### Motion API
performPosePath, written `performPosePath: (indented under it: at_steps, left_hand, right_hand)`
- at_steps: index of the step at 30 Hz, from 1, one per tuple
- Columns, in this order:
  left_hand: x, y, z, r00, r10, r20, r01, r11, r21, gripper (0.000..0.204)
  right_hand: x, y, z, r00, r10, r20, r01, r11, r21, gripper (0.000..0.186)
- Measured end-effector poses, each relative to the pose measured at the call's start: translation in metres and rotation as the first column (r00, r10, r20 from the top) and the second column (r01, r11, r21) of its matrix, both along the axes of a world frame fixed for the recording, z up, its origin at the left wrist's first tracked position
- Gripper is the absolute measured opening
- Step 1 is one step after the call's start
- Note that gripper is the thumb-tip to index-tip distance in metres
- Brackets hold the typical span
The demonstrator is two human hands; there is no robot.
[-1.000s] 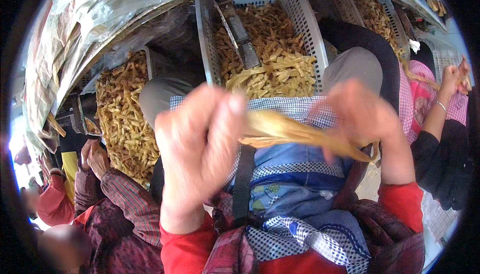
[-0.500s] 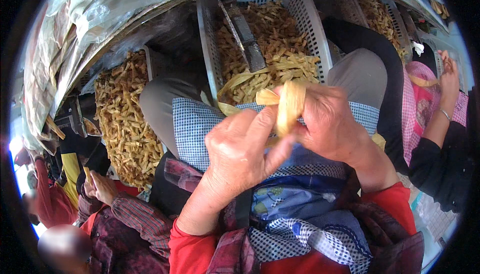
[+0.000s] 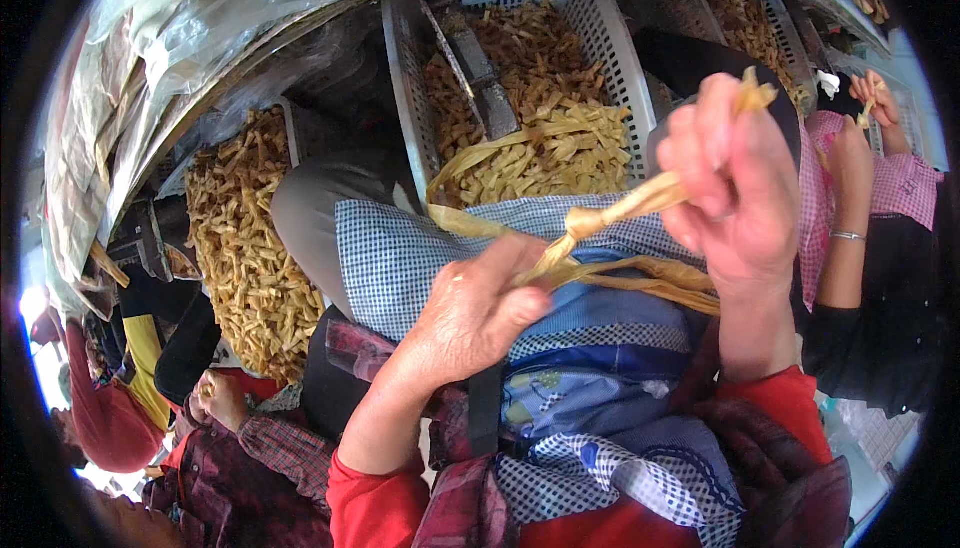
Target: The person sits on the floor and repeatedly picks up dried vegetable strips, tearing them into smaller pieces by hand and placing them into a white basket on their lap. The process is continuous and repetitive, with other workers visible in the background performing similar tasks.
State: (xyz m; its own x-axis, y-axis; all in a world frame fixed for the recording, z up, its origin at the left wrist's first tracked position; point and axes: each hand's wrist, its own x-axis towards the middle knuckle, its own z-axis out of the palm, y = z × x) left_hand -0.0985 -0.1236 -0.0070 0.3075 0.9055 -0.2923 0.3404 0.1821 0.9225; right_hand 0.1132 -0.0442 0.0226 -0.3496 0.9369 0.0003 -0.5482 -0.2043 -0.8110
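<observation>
My left hand [image 3: 470,316] is closed on a pale yellow strip of dried fibre or leaf, low over the blue checked cloth [image 3: 390,258] on my lap. A knot [image 3: 587,221] sits in the strip between my two hands. Up and to the right, my right hand [image 3: 740,203] grips the same strip, with a frayed end [image 3: 755,93] poking out above the fingers. Loose strips [image 3: 660,283] trail across my lap beneath both hands.
Beyond my knees a white perforated crate [image 3: 640,138] holds yellow-brown knotted pieces and a dark metal bar [image 3: 470,68]. Another heap [image 3: 245,258] lies left. Co-workers' hands [image 3: 222,398] show at lower left and at right [image 3: 852,173]. Plastic sheeting [image 3: 200,18] hangs along the top.
My hands were together around a looped strip; now the right has moved up and right, stretching the strip with a knot in it. The right-hand co-worker's hands have shifted.
</observation>
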Motion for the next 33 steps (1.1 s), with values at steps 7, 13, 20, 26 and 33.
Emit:
performPosePath:
  at_steps: [7, 13, 20, 26, 33]
  left_hand:
    - [-0.026, 0.037, -0.017, 0.933, 0.331, -0.141, -0.283, 0.917, 0.28, 0.019]
    - [-0.025, 0.096, -0.028, 0.84, 0.537, -0.083, -0.542, 0.837, -0.075, 0.029]
    - [-0.01, -0.009, -0.043, 0.924, 0.23, -0.306, -0.176, 0.965, 0.197, 0.016]
    - [0.037, -0.028, -0.006, 0.982, -0.119, -0.148, 0.147, 0.969, 0.199, 0.032]
    - [0.008, 0.046, 0.058, 0.968, 0.074, -0.239, 0.068, 0.841, 0.536, 0.017]
  right_hand:
    - [-0.02, 0.046, -0.046, 0.872, 0.062, 0.486, -0.126, 0.987, 0.101, 0.025]
    - [-0.058, 0.101, -0.079, 0.362, -0.409, 0.837, -0.179, 0.851, 0.493, 0.028]
    - [-0.013, 0.019, -0.045, 0.485, -0.443, 0.754, -0.312, 0.718, 0.622, 0.067]
    - [0.001, -0.007, -0.005, 0.454, -0.299, 0.839, -0.628, 0.561, 0.539, 0.064]
    - [0.039, -0.001, 0.003, 0.397, 0.327, 0.857, -0.811, 0.562, 0.162, 0.046]
